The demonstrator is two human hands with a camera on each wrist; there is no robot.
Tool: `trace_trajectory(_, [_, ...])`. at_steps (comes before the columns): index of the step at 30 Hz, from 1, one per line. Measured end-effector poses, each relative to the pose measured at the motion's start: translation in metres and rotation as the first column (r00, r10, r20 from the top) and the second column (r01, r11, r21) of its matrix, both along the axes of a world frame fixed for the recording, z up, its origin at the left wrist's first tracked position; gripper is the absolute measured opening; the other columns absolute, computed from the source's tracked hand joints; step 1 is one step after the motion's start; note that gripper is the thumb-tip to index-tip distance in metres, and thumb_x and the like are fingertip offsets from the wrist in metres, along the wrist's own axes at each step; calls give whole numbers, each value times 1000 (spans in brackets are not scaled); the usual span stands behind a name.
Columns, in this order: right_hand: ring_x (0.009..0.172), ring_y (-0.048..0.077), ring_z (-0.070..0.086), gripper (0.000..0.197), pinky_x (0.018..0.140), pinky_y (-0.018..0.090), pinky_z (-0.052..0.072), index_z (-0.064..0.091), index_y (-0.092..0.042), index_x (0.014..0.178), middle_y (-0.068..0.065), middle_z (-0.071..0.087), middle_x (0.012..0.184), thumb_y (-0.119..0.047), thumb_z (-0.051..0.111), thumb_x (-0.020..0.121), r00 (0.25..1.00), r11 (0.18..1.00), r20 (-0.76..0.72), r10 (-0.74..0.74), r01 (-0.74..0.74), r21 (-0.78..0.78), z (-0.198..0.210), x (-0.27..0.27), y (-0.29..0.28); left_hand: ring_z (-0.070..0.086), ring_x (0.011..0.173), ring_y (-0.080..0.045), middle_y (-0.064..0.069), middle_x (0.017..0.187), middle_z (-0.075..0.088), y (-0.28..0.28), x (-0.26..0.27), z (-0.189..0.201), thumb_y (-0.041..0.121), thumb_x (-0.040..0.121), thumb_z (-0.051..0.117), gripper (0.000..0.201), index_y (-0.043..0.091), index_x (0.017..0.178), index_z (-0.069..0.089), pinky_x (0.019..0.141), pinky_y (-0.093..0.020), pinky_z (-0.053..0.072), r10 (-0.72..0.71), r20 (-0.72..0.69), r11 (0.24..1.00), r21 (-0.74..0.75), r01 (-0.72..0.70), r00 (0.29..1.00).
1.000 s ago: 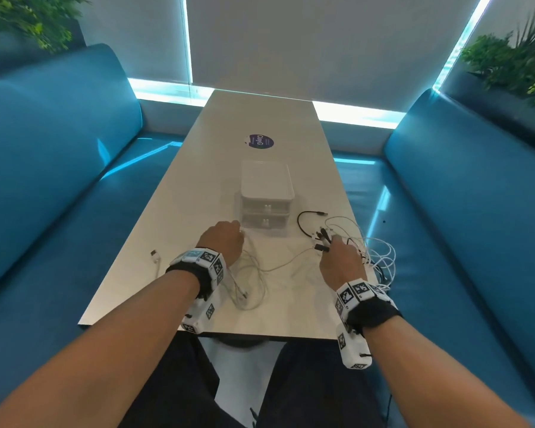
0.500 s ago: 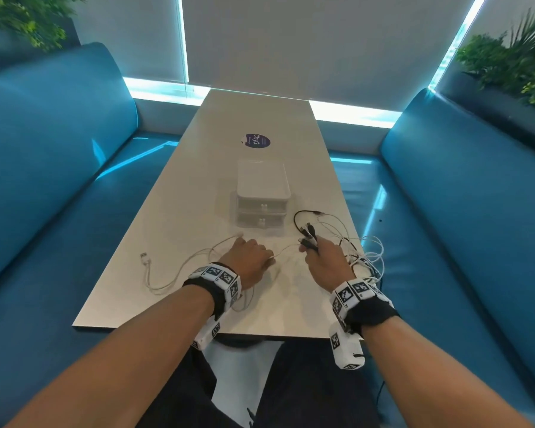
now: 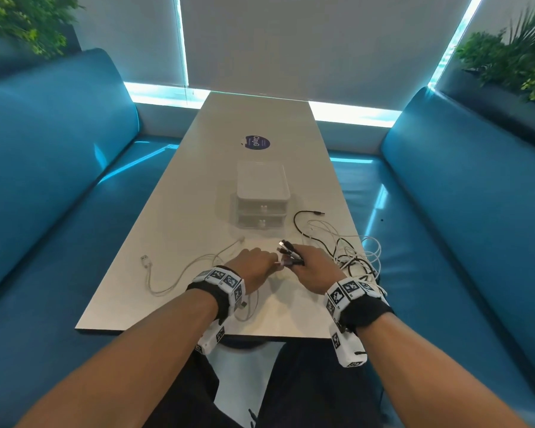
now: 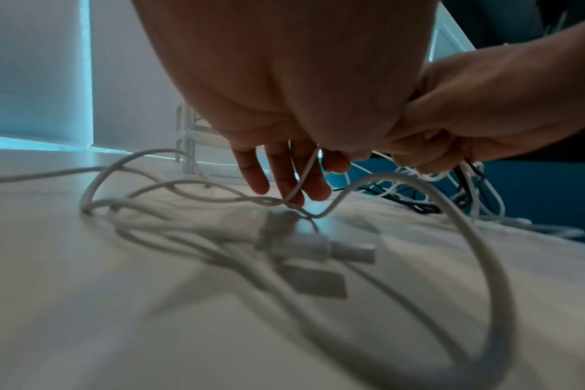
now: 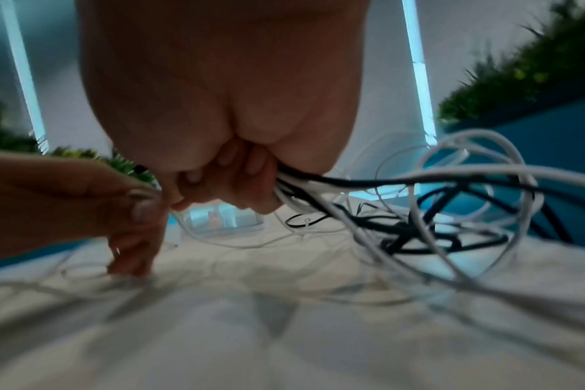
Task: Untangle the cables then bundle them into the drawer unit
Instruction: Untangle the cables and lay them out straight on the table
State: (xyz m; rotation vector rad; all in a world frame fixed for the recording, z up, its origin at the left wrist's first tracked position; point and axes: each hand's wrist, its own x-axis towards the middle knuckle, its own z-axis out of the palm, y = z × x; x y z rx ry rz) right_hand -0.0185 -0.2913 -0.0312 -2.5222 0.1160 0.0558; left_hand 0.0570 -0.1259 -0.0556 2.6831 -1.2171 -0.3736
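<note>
My right hand [image 3: 309, 264] grips a bunch of black and white cable ends [image 3: 286, 250] just above the table; the fist shows in the right wrist view [image 5: 237, 179]. The cables trail right into a tangle [image 3: 354, 257] by the table's right edge, seen also as the tangle [image 5: 418, 227]. My left hand [image 3: 260, 264] meets the right one and pinches a thin white cable [image 4: 301, 179] with thumb and forefinger, its other fingers [image 4: 256, 176] hanging straight down. A thicker white cable [image 3: 167, 274] loops left, ending in a USB plug [image 3: 145, 261]. The white two-drawer unit [image 3: 261, 196] stands behind, both drawers closed.
The long white table [image 3: 198, 186] runs away from me between two blue benches [image 3: 59, 180]. A dark round sticker [image 3: 255, 142] lies beyond the drawer unit. A black cable end [image 3: 317, 213] lies right of the unit. Loose white plugs [image 4: 317, 248] rest under my left wrist.
My left hand has drawn back from the drawer unit and moved right until it meets the right hand. The thicker white cable now lies spread out to the left.
</note>
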Motion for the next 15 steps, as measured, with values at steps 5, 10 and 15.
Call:
trace_trajectory(5, [87,20,64,15,78,34,50,67,-22,104,1,72,93,-28,60,93,999,999,-9,47,-47,-13,-1,-2,2,54,88,-26,-10,102,64,7,-2,8,34,108,32,33,13,112,57,81,-40,46,-4,-34,999,-38,2,999])
trace_trajectory(10, [87,27,65,11,73,34,51,66,-26,97,6,70,95,-29,57,93,999,989,-53,-5,-3,-146,0,2,-2,52,84,-25,-4,87,56,10,9,6,36,108,33,32,14,94,52,80,-41,43,20,-103,999,-46,-25,995])
trace_trajectory(15, [95,33,65,23,81,41,54,60,-22,112,10,64,107,-21,45,93,977,877,2,-212,191,-441,8,0,-23,56,93,-27,-6,97,65,21,24,12,35,108,35,31,16,91,53,89,-40,41,77,-12,997,-1,-77,997])
